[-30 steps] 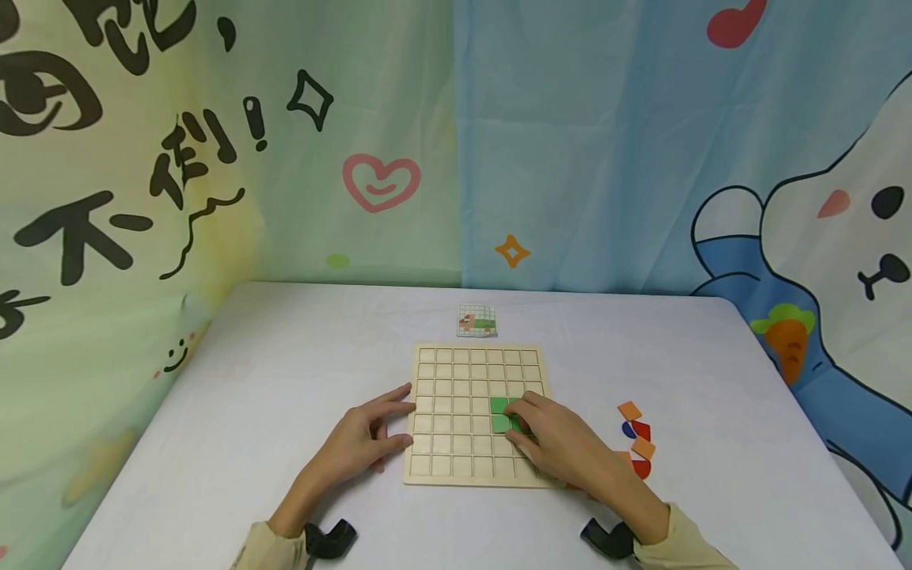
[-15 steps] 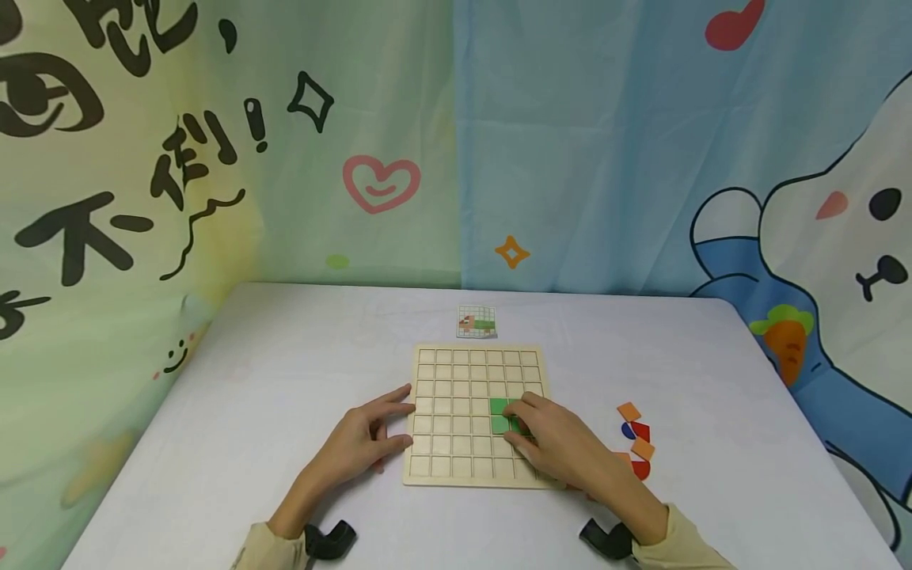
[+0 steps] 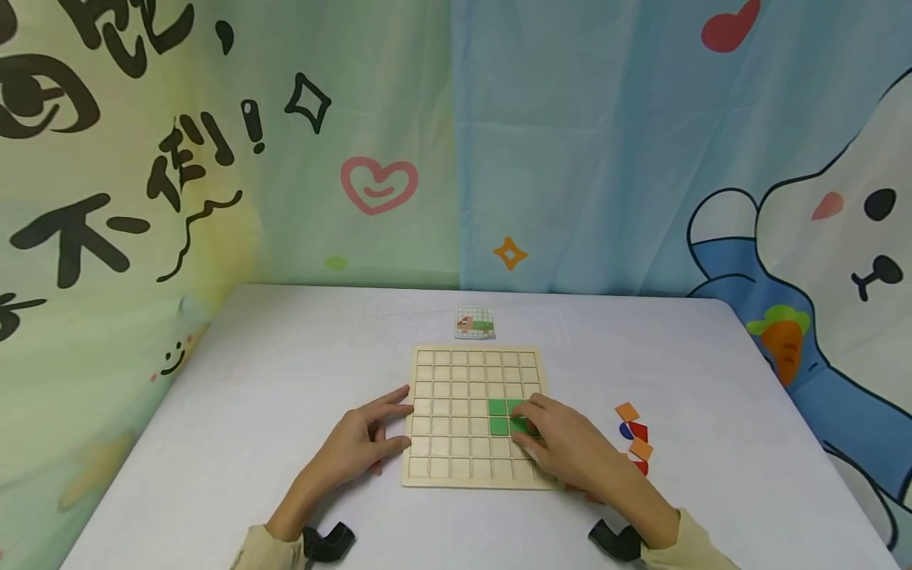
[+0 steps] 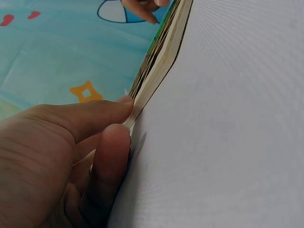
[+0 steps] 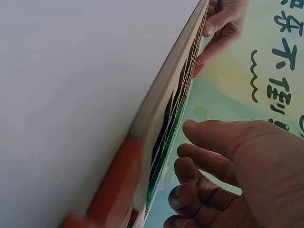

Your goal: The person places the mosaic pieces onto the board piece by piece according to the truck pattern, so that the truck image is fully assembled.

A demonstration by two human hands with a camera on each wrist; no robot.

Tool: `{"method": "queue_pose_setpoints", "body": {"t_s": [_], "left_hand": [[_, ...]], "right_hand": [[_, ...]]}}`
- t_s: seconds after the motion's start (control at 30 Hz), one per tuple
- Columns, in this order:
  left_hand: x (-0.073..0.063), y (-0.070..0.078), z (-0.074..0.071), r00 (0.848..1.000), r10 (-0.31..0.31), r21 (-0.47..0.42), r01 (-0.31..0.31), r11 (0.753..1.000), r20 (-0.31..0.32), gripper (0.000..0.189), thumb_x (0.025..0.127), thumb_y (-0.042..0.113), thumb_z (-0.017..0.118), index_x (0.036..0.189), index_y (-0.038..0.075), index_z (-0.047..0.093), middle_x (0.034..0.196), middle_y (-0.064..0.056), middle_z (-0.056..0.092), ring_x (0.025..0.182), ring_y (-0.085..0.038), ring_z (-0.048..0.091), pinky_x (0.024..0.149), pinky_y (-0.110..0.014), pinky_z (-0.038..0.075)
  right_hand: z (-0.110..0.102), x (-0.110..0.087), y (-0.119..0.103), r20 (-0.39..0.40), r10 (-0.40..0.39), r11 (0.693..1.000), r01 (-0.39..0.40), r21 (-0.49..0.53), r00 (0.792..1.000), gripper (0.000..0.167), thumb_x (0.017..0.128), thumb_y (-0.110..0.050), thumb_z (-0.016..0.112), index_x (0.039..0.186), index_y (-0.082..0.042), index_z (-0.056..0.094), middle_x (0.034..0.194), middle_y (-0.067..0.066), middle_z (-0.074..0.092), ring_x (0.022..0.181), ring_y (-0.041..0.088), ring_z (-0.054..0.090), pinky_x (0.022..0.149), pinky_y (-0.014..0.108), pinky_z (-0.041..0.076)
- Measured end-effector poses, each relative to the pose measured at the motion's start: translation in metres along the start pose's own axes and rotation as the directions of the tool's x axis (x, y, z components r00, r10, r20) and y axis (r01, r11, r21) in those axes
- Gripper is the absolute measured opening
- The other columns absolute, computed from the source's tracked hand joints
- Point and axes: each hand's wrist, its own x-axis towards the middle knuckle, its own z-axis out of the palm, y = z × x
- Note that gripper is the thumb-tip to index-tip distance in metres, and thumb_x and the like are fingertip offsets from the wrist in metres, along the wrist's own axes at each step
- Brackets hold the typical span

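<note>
A wooden grid board lies flat on the white table, with green square tiles set in cells right of its middle. My left hand touches the board's left edge with its fingertips. In the left wrist view, the thumb and a finger of that hand meet the board's rim. Over the green tiles hovers my right hand, hiding some cells. The right wrist view shows its fingers loosely bent, apart from the board, with nothing seen between them.
Orange, red and blue pieces lie right of the board. More reddish pieces sit by its lower right corner, partly under the right forearm. A small picture card lies beyond the board. Printed curtains stand behind the table.
My right hand has shifted slightly to the right, uncovering more of the green tiles. The left hand stays at the board's edge. The whole head view has drifted a little.
</note>
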Motion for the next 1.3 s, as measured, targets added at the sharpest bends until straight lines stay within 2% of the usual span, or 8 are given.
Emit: {"method": "queue_pose_setpoints", "body": {"t_s": [0.13, 0.37, 0.6, 0.77, 1.0, 1.3], "left_hand": [[0.0, 0.0, 0.0, 1.0, 0.0, 0.002, 0.0, 1.0, 0.001, 0.052, 0.093, 0.02, 0.083, 0.142, 0.011, 0.068, 0.168, -0.006, 0.046, 0.043, -0.014, 0.059, 0.065, -0.023, 0.051], [-0.001, 0.0, -0.001, 1.0, 0.003, 0.007, -0.003, 1.0, 0.0, 0.052, 0.093, 0.019, 0.083, 0.142, 0.009, 0.067, 0.168, -0.008, 0.046, 0.043, -0.013, 0.058, 0.062, -0.023, 0.051], [-0.001, -0.002, -0.001, 1.0, 0.01, 0.005, -0.01, 1.0, 0.0, 0.052, 0.093, 0.02, 0.083, 0.142, 0.009, 0.067, 0.168, -0.008, 0.046, 0.044, -0.012, 0.058, 0.06, -0.024, 0.051], [-0.002, -0.001, -0.001, 1.0, 0.014, 0.019, -0.014, 1.0, -0.005, 0.051, 0.093, 0.019, 0.082, 0.141, 0.01, 0.068, 0.167, -0.008, 0.047, 0.044, -0.012, 0.058, 0.061, -0.023, 0.05], [-0.003, -0.001, -0.002, 1.0, 0.021, 0.01, -0.021, 1.0, -0.006, 0.052, 0.093, 0.018, 0.082, 0.142, 0.008, 0.067, 0.167, -0.01, 0.046, 0.043, -0.011, 0.058, 0.061, -0.023, 0.051], [-0.002, 0.0, 0.0, 1.0, 0.018, 0.011, -0.018, 1.0, -0.002, 0.052, 0.093, 0.019, 0.083, 0.142, 0.009, 0.068, 0.167, -0.009, 0.047, 0.043, -0.011, 0.058, 0.059, -0.023, 0.05]], "right_hand": [[-0.005, -0.008, 0.007, 0.009, 0.04, 0.999, -0.041, 0.017, 0.999, 0.023, 0.095, -0.024, 0.08, 0.115, -0.013, 0.075, 0.089, -0.009, 0.057, 0.074, 0.001, 0.046, 0.067, 0.02, 0.044], [-0.016, -0.027, 0.024, -0.014, 0.059, 0.997, -0.058, 0.049, 0.998, 0.02, 0.096, -0.022, 0.078, 0.114, -0.013, 0.075, 0.091, -0.012, 0.059, 0.074, -0.001, 0.048, 0.066, 0.019, 0.045], [-0.025, -0.05, 0.04, -0.001, 0.178, 0.982, -0.177, 0.064, 0.984, 0.021, 0.097, -0.022, 0.077, 0.117, -0.015, 0.073, 0.087, -0.013, 0.057, 0.071, 0.001, 0.047, 0.062, 0.019, 0.043], [-0.026, -0.057, 0.05, 0.018, 0.224, 0.971, -0.225, 0.08, 0.974, 0.026, 0.097, -0.023, 0.077, 0.121, -0.013, 0.073, 0.083, -0.013, 0.058, 0.069, -0.001, 0.045, 0.063, 0.02, 0.041], [-0.024, -0.057, 0.062, -0.005, 0.215, 0.975, -0.214, 0.06, 0.977, 0.031, 0.096, -0.024, 0.08, 0.122, -0.009, 0.072, 0.08, -0.011, 0.056, 0.067, -0.001, 0.043, 0.062, 0.02, 0.04], [-0.022, -0.053, 0.061, -0.035, 0.197, 0.98, -0.197, 0.007, 0.98, 0.023, 0.093, -0.029, 0.082, 0.108, -0.014, 0.074, 0.082, -0.011, 0.055, 0.075, 0.003, 0.044, 0.065, 0.022, 0.04]]}}
